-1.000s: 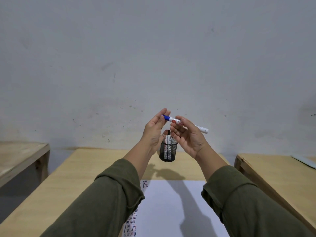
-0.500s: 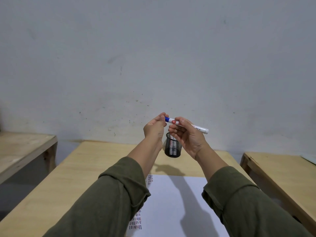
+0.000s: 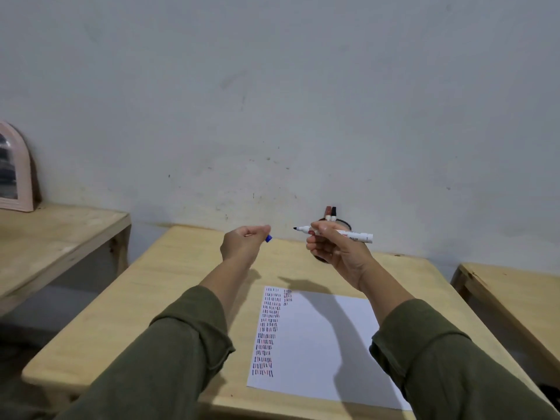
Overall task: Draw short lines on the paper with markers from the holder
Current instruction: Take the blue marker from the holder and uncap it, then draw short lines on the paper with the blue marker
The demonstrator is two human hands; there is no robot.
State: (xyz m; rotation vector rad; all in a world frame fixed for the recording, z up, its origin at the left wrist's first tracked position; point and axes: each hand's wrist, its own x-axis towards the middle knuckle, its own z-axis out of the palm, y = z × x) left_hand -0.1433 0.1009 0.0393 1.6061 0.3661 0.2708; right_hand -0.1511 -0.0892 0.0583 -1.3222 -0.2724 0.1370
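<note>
My right hand [image 3: 339, 253] holds a white marker [image 3: 351, 236] level above the desk, its bare dark tip pointing left. My left hand [image 3: 242, 247] is closed around the blue cap [image 3: 268, 238], a short way left of the tip. Behind my right hand the dark holder [image 3: 345, 223] is mostly hidden; a brown-capped and a black-capped marker [image 3: 331, 212] stick up from it. The white paper [image 3: 318, 344] lies on the desk below my arms, with rows of short red and blue lines down its left side.
The wooden desk [image 3: 151, 298] stands against a grey wall. A second wooden table [image 3: 54, 237] at the left carries a pink arched mirror [image 3: 12, 171]. Another wooden table [image 3: 515, 292] is at the right, with a gap between.
The cap has come off the marker: my left hand has pulled it away to the left while my right hand kept the marker. The camera has tilted down, showing more paper.
</note>
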